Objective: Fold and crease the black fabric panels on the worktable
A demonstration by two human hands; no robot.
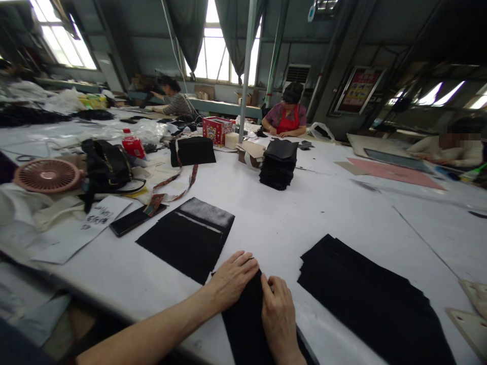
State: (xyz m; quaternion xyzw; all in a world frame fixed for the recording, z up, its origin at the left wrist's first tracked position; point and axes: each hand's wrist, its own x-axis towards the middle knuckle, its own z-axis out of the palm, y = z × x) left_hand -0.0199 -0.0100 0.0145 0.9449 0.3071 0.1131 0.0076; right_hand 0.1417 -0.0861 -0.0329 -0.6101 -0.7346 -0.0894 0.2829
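Note:
A black sheet (245, 327), cloth-like and folded into a narrow strip, lies on the white table at its near edge. My left hand (234, 280) rests flat across its far end with fingers stretched out. Along the sheet's right side, my right hand (279, 312) has its fingers curled and pinches the edge; the fingertips are partly hidden. Just beyond my left hand is a stack of black sheets (182, 241), its top one bearing a whitish band at the far end. To the right lies a larger fanned pile of black sheets (373, 299).
A phone (133, 221), marked paper (97, 220), pink fan (48, 175) and black bag (106, 165) are at left. Farther back stand a black stack (279, 165), a folded black bundle (195, 151) and a red box (216, 131). Several people sit around the tables.

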